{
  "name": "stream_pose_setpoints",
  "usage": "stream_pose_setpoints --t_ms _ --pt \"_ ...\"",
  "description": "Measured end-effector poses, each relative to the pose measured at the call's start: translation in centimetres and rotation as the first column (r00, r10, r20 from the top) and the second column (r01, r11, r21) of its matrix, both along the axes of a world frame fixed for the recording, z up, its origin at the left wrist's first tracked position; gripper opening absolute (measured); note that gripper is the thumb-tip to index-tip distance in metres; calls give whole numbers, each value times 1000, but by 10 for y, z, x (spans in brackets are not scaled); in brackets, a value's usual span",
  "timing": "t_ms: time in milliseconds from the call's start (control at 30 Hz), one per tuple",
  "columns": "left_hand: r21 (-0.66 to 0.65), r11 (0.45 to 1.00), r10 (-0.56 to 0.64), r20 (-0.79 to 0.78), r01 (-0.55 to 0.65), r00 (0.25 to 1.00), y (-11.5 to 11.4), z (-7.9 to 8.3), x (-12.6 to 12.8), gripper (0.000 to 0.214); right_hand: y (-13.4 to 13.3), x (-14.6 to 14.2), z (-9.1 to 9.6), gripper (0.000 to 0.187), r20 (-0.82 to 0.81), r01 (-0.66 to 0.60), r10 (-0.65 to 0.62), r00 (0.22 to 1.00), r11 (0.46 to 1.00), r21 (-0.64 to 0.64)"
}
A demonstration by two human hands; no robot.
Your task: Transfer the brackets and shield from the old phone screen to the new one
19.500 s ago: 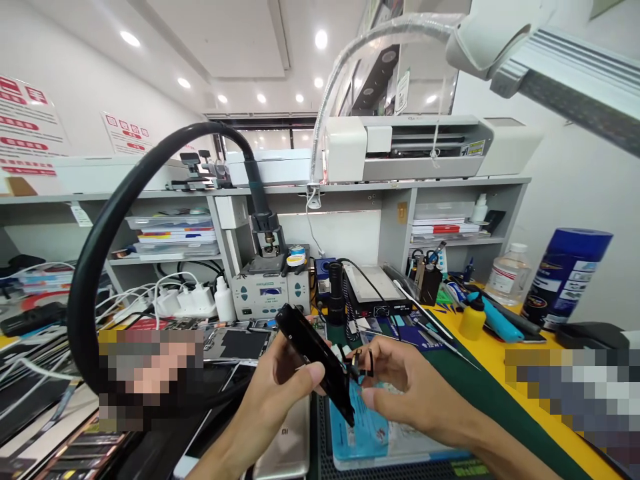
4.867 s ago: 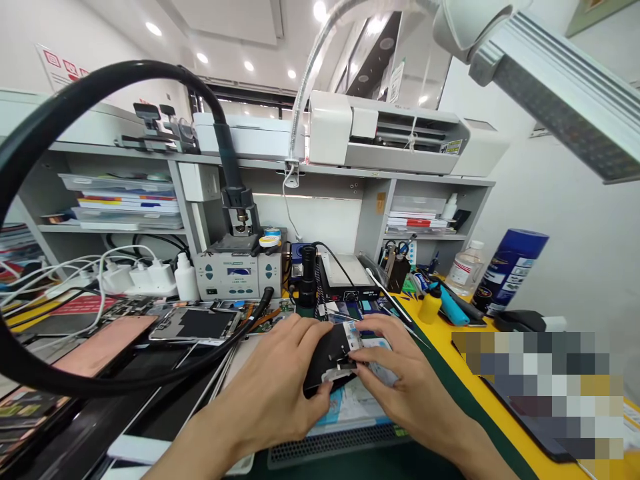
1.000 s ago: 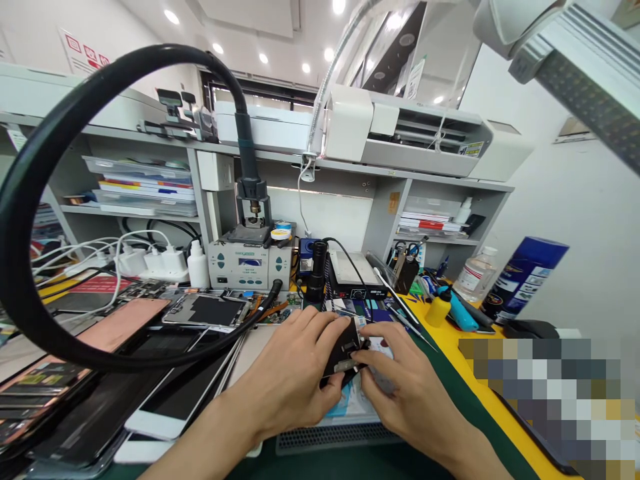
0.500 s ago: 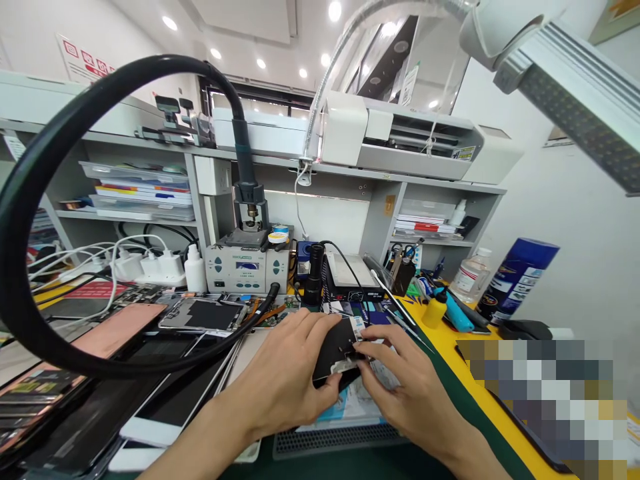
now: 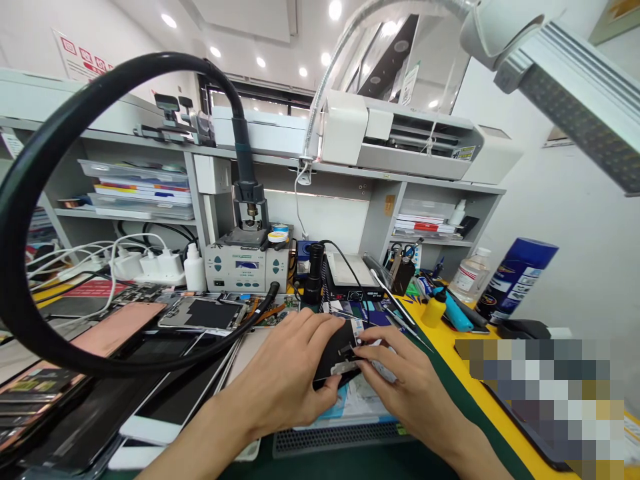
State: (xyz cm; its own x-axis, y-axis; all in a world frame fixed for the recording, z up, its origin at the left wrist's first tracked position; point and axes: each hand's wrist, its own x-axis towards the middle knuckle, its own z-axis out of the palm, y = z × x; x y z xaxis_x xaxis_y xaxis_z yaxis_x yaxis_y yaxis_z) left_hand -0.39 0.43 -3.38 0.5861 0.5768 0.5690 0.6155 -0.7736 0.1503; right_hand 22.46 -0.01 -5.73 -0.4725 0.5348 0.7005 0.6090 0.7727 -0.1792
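Note:
My left hand (image 5: 287, 377) is curled around a black phone screen panel (image 5: 334, 357), holding it face down just above a blue sheet (image 5: 357, 403) on the green mat (image 5: 445, 393). My right hand (image 5: 403, 387) lies to the right of the panel, with its thumb and forefinger pinched on a small silver and black part at the panel's edge. What that part is I cannot make out.
A thick black hose (image 5: 55, 173) loops from the hot-air station (image 5: 247, 267) across the left. Opened phones and screens (image 5: 150, 333) crowd the left of the bench. Tweezers, a yellow bottle (image 5: 434, 308), a blue can (image 5: 517, 280) and a heating plate (image 5: 350, 277) stand behind and right.
Over the last second the panel has tilted slightly flatter and both hands have shifted a little. Long before, my left hand held the panel raised and upright.

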Motion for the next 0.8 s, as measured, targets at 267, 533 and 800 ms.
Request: stream_pose_setpoints --t_ms 267,533,800 --pt "-31 999 -4 22 5 1000 1 2 0 56 -2 0 1 22 -23 5 -4 1000 1000 12" --pt "-46 999 9 52 -6 999 2 5 -2 55 -2 -1 3 25 -77 -6 7 997 1000 13" --pt "30 1000 -10 19 10 1000 4 -1 -2 54 -10 -2 9 29 -7 31 -32 999 994 -104"
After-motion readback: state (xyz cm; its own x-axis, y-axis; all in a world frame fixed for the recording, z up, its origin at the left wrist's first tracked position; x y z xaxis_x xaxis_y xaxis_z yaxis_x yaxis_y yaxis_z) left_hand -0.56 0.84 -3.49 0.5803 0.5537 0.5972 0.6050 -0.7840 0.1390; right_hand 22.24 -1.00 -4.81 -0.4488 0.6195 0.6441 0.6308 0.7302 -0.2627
